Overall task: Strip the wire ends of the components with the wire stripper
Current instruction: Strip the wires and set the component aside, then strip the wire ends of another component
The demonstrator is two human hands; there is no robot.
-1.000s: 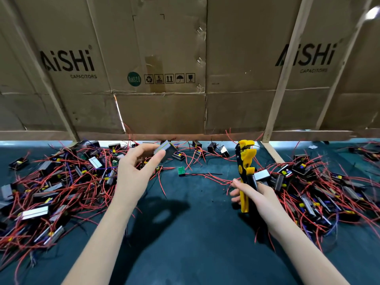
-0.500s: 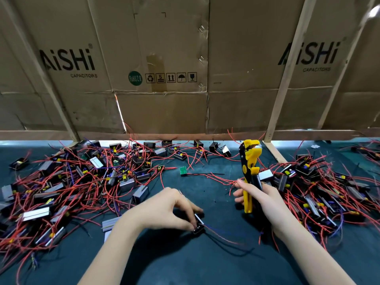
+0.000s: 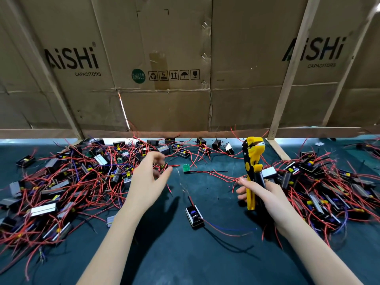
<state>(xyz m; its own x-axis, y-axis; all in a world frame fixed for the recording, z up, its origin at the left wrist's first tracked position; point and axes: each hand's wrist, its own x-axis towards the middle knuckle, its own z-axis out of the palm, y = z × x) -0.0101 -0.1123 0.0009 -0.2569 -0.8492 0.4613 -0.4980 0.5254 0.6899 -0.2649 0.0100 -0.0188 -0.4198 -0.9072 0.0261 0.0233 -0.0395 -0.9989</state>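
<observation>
Far left of the bench point(image 3: 216, 264) there's a big tangled pile of components point(image 3: 61, 182), little black boxes with red wires going everywhere. The left hand point(image 3: 147, 182) hovers at that pile's right edge, fingers loosely spread and a bit blurred, grip not on anything I can make out. Just right of that arm, one component point(image 3: 194, 215) sits by itself on the dark mat with red and blue wires trailing off to the right. A small green board point(image 3: 186, 168) lies farther back. Then the right hand point(image 3: 264, 194) has its grip wrapped round the handles of the yellow and black wire stripper point(image 3: 252, 167), head pointing up. Behind it is a second pile point(image 3: 329, 186). Cardboard wall point(image 3: 185, 58) across the back.
</observation>
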